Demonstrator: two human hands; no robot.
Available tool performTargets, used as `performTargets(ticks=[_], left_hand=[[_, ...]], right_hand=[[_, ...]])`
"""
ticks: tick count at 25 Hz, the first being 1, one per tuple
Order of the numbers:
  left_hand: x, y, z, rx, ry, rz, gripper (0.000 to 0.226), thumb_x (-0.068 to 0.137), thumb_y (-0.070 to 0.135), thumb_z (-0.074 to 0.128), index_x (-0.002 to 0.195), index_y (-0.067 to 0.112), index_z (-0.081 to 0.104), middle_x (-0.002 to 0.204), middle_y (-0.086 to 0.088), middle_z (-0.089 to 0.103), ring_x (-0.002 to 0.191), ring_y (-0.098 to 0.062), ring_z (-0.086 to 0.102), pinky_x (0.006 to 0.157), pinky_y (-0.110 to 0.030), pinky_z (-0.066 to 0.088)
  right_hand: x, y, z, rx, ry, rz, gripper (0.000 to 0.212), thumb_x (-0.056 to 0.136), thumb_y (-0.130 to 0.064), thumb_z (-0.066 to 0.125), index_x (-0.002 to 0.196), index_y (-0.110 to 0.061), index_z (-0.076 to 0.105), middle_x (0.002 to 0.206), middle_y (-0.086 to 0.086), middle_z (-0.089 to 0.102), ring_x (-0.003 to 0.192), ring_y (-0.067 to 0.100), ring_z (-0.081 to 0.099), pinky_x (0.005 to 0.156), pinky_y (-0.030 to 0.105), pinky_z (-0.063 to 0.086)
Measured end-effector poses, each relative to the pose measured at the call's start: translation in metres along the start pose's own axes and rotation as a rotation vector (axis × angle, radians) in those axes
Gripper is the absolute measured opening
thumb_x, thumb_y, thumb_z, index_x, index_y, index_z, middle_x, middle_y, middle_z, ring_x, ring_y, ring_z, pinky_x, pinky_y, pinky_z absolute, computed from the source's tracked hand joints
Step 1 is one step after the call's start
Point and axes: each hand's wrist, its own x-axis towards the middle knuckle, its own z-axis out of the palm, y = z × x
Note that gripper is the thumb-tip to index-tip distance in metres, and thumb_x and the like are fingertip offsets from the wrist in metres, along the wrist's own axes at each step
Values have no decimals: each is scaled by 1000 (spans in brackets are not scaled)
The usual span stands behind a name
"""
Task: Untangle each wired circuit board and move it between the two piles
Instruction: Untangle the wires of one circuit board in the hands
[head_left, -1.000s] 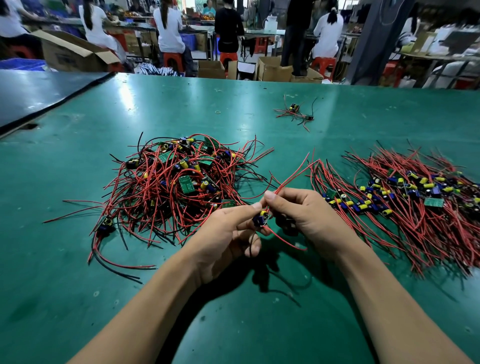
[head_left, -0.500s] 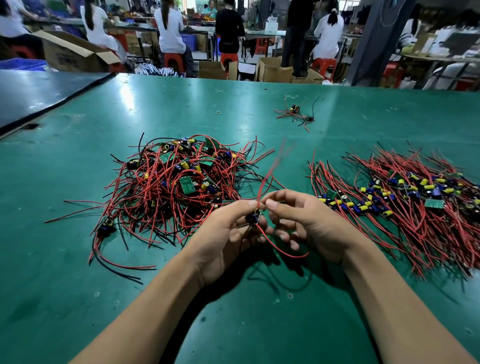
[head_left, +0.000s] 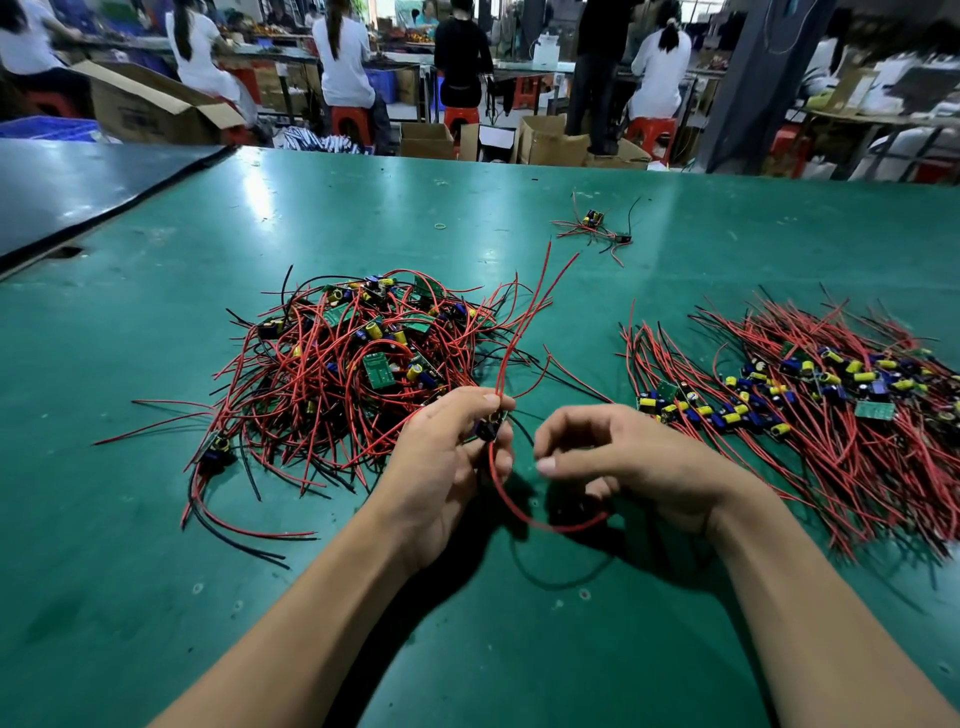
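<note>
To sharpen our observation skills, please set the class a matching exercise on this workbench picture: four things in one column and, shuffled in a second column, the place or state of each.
Column one
1. left hand
2. tangled pile
3. combed pile
4. stray boards

Column two
A. far out on the table, apart from both piles
B. wires lying roughly parallel, right of the hands
C. grips a small wired board
D. wires looping every way, left of the hands

Pairs: 1-C, 2-D, 3-B, 4-A
</note>
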Motion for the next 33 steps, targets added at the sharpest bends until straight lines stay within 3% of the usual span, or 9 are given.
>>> performTargets(ticks=[4,7,10,12,14,20,23,27,33], left_hand=[[-10,3,8,4,-252,-66,10,86,18,56,86,10,62,63,-6,58,43,-18,52,44,-24,45],[-14,3,15,40,-411,-27,11,86,19,59,82,14,67,64,-11,62,45,-23,58,46,-26,49],[-13,1,12,126,-246,128,9,92,14,59,86,10,64,67,-13,65,51,-25,61,54,-30,51],[-9,-4,8,342,-62,218,12,94,11,58,84,9,64,66,-11,69,53,-23,62,57,-33,51],[-6,-10,4,516,7,224,12,95,11,58,84,8,63,64,-9,70,49,-20,62,53,-31,49],[-3,-19,0,535,-50,156,16,94,10,59,77,9,60,67,-17,71,47,-26,65,43,-23,46],[-1,-19,-1,467,-109,103,9,95,7,58,86,5,59,76,-17,73,54,-30,68,46,-24,50],[-1,-19,1,451,-188,64,6,95,5,58,90,3,60,78,-19,72,61,-29,69,53,-24,53],[-2,-20,6,387,-99,17,22,95,13,57,77,10,68,61,-14,65,44,-24,60,44,-22,47]], right_hand=[[6,2,-5,185,22,-63,21,76,-22,82,96,-24,75,76,0,64,58,9,56,50,21,45],[8,7,-5,223,-22,-84,34,79,-17,73,112,-14,67,66,-1,65,56,16,59,66,39,37],[12,8,-3,304,57,-117,22,76,-16,73,95,-25,78,74,-3,68,59,10,59,68,35,39],[14,7,-2,326,78,-129,26,76,-20,74,101,-24,80,84,-3,69,65,7,58,66,24,45],[15,7,0,302,73,-143,28,79,-23,77,107,-19,79,83,-3,67,64,7,54,60,16,44],[15,8,8,45,241,-163,28,82,-35,74,98,-14,80,74,-3,71,62,8,55,57,22,43],[18,9,10,5,338,-172,25,88,-35,72,91,-11,79,61,-2,61,47,8,50,44,18,39],[21,12,8,-46,469,-188,27,94,-38,67,81,-17,78,54,-5,48,43,8,39,43,18,31],[20,9,14,106,323,-155,30,80,-50,71,76,-20,76,58,4,58,46,13,51,45,20,41]])
